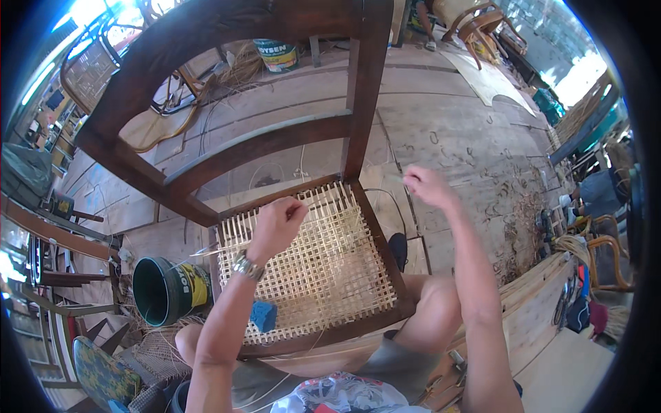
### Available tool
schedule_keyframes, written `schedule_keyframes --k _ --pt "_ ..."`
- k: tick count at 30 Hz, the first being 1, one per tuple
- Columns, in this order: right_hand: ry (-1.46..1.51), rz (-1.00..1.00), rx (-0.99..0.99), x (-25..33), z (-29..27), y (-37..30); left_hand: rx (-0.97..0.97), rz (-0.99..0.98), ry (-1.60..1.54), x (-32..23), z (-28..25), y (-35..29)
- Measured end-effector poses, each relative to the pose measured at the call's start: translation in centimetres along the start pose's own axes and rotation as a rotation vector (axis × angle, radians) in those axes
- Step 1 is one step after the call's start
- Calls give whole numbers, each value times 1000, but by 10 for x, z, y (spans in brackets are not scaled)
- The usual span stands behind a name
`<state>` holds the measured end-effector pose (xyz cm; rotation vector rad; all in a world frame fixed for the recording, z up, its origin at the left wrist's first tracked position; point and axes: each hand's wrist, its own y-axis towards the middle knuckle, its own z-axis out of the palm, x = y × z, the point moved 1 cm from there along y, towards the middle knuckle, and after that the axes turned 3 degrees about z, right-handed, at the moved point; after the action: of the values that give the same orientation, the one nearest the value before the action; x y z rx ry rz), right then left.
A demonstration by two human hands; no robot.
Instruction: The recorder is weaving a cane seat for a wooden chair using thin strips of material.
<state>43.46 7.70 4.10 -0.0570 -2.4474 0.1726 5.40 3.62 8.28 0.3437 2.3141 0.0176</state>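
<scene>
Pale woven-cane seat of a dark-brown wooden chair, front edge at the person's lap; weaving seems in hand.
Blue, rough-sided block rests near the seat's front-left corner; left hand curls above the back part, right hand hangs beyond the right edge, fingers bent. How tightly either closes, or on what, I cannot tell; next probably calls for guiding a strand.

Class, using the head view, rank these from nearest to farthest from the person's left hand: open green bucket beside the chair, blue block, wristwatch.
1. Wristwatch: worn just behind the left hand.
2. Blue block: on the near part of the woven seat.
3. Open green bucket: left of the chair.
</scene>
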Motion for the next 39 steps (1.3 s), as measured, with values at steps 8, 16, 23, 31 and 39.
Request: schedule_keyframes --k 8,16,23,31,39 --pt "-126 -185 -138 84 40 -7 -50 110 23 39 19 30" --pt "-97 -230 -164 78 29 -12 -126 -199 400 60 -205 -64" --pt "-64 -108 -138 84 29 -11 -513 -263 827 63 -302 -143" --pt "2 -6 -203 78 46 -12 -201 -163 77 44 -156 -89" --pt "-42 -5 -154 53 32 -18 175 -22 -181 9 -11 -36"
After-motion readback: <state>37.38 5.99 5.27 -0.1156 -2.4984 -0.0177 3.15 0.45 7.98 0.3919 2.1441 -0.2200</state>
